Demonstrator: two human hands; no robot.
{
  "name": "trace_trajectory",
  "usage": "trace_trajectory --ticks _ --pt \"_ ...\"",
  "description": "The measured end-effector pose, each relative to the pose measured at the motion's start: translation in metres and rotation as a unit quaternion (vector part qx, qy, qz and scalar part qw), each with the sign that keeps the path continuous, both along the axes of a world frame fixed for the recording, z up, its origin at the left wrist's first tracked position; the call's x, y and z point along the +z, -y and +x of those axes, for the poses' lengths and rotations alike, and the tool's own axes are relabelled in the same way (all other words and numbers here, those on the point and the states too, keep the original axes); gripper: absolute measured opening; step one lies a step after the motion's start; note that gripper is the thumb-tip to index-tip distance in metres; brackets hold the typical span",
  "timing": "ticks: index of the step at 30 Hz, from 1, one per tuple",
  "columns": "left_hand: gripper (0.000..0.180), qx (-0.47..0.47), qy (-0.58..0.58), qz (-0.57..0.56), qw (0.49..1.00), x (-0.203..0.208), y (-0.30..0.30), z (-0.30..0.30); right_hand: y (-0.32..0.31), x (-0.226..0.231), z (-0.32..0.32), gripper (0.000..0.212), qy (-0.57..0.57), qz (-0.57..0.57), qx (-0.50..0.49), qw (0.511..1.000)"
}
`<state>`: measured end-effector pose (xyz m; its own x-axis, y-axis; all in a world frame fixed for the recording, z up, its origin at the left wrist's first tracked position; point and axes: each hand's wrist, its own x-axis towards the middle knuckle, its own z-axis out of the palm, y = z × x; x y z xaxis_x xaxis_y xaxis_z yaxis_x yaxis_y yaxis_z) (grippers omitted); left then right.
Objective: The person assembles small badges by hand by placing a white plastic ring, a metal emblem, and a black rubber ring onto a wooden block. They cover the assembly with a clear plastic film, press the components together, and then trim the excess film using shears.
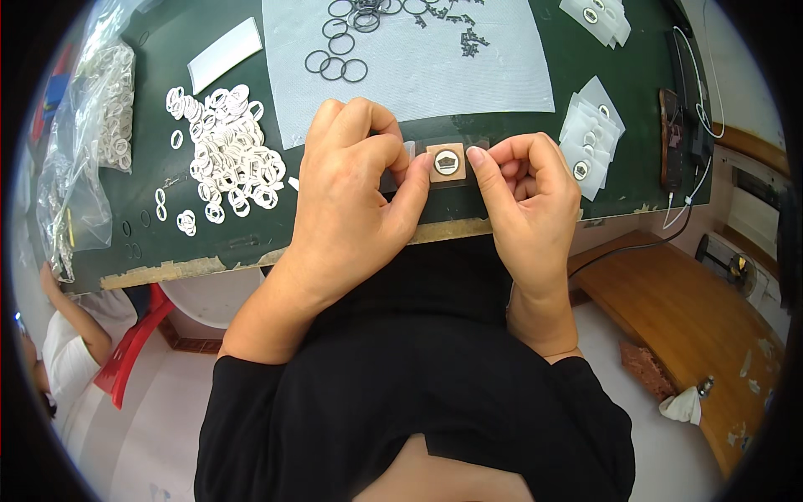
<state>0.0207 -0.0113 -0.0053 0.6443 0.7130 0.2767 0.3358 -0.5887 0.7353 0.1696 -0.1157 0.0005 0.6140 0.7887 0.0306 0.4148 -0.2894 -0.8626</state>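
Black cloth of a short-sleeved top (401, 376) fills the near middle, below a dark green tabletop (167, 243) whose near edge carries worn tan tape (167, 272). Close to that edge lies a small tan square (459, 176) bearing a round white piece (447, 162) with a dark angular middle. Both hands are narrow, fingers bent: the left hand (351, 167) has its thumb at the square's left side, the right hand (531, 188) its thumb just beside the right. Whether either grips the clear film (478, 142) there, I cannot tell.

Farther off, a pale grey sheet (418, 75) bears thin black rings (365, 18) and tiny black parts (473, 42). Left are a heap of white oval rings (234, 151) and a clear plastic bag (75, 184); right, 2 groups of translucent packets (590, 138) and a dark slim device (672, 138). Green shows narrowly between heap and left hand, wider between packets and device. Near right stands a brown wooden bench (669, 309); near left, a red plastic chair (125, 360) and another person's arm (79, 322).
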Motion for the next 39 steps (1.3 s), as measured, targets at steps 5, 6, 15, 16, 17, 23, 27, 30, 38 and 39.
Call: trace_trajectory --ticks 5,6,15,16,17,23,27,30,38,39 --pt "0.025 0.004 0.005 0.01 1.0 -0.003 0.001 0.001 -0.001 -0.002 -0.001 0.018 0.022 0.005 0.001 1.0" --pt "0.025 0.004 0.004 0.01 1.0 -0.002 0.001 0.001 -0.001 -0.001 -0.002 0.018 0.035 -0.001 0.005 0.999" --pt "0.024 0.003 0.002 0.014 1.0 -0.002 0.001 0.002 -0.004 0.002 -0.002 0.031 0.106 -0.05 0.02 0.993" --pt "0.024 0.004 0.001 0.018 1.0 -0.002 0.001 0.001 -0.004 0.003 -0.002 0.034 0.109 -0.053 0.02 0.992" --pt "0.024 0.005 0.002 0.022 1.0 -0.003 0.0 0.002 -0.004 0.002 -0.002 0.034 0.111 -0.053 0.019 0.992" --pt "0.026 0.008 -0.012 0.048 0.999 -0.005 0.002 0.003 -0.004 0.001 -0.004 0.031 0.114 -0.051 0.018 0.992" --pt "0.027 0.015 -0.011 0.063 0.998 -0.005 0.004 0.004 -0.001 0.004 -0.003 0.031 0.112 -0.051 0.031 0.992" --pt "0.028 0.016 -0.011 0.065 0.998 -0.007 0.006 0.006 -0.006 0.002 -0.001 0.032 0.144 -0.067 0.031 0.987" --pt "0.026 0.024 -0.021 0.075 0.997 -0.005 0.006 0.006 -0.002 0.001 -0.005 0.027 0.172 -0.026 0.038 0.984" --pt "0.026 0.024 -0.021 0.077 0.997 -0.004 0.006 0.006 -0.001 0.002 -0.007 0.027 0.173 -0.024 0.038 0.984"
